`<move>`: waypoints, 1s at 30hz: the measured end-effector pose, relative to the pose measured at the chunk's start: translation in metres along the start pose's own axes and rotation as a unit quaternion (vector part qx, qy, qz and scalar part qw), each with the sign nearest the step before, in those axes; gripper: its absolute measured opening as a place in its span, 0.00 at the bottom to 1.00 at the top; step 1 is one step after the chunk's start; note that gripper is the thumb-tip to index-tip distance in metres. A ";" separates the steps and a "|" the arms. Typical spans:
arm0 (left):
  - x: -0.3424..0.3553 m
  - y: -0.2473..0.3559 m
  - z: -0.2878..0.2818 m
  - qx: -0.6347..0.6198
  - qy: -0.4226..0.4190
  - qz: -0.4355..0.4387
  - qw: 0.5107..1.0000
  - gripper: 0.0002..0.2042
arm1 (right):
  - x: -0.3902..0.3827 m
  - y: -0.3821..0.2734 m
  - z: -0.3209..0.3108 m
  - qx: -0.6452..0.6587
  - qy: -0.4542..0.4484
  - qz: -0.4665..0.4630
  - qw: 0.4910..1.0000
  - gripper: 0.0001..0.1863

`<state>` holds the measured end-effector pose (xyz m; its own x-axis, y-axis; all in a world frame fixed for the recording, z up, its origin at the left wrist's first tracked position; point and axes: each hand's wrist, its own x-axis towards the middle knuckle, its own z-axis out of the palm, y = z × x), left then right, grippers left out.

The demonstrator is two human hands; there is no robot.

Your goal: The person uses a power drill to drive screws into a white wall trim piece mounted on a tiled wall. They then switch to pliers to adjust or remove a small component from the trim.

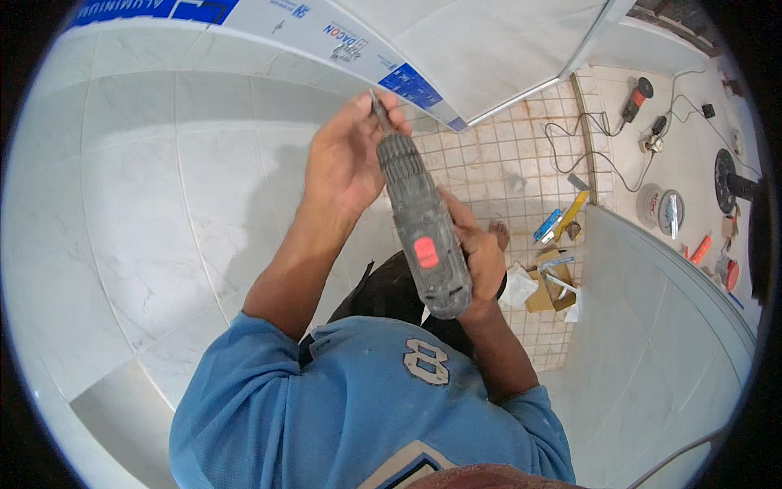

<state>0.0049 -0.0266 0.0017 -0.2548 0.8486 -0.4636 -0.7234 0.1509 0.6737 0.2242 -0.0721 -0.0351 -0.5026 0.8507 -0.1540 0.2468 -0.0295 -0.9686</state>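
Observation:
A dark grey cordless drill (419,224) with a red switch is held upright in front of my chest, its chuck pointing up. My right hand (479,248) grips its handle from the right side. My left hand (346,155) is raised beside the chuck, and its fingertips pinch the thin bit that sticks out of the chuck's top. My blue shirt (358,407) fills the lower part of the picture.
White marble-look tiled walls surround me on the left and right. A white panel with blue printed film (407,49) leans above. On the small-tiled floor lie a cardboard box (550,281), yellow and blue tools (562,220), an angle grinder (637,96) and cables.

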 end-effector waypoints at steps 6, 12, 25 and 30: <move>0.010 0.012 0.016 0.013 0.063 0.081 0.995 0.11 | 0.029 -0.026 -0.003 0.068 -0.060 0.020 0.996 0.33; 0.009 0.019 0.024 0.044 0.036 0.089 0.994 0.13 | 0.028 -0.009 0.017 0.158 0.040 -0.174 0.971 0.41; 0.042 0.035 0.000 0.302 -0.049 0.417 0.856 0.23 | 0.040 -0.006 0.032 0.183 0.081 -0.218 0.955 0.34; 0.049 0.024 -0.009 0.259 -0.130 0.390 0.874 0.18 | 0.043 -0.010 0.034 0.179 0.081 -0.217 0.956 0.34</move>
<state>-0.0308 0.0142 -0.0098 -0.3378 0.8725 0.3531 0.0096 -0.3719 0.9282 0.1721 -0.0530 -0.0391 -0.3511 0.8929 0.2819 -0.2695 0.1920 -0.9437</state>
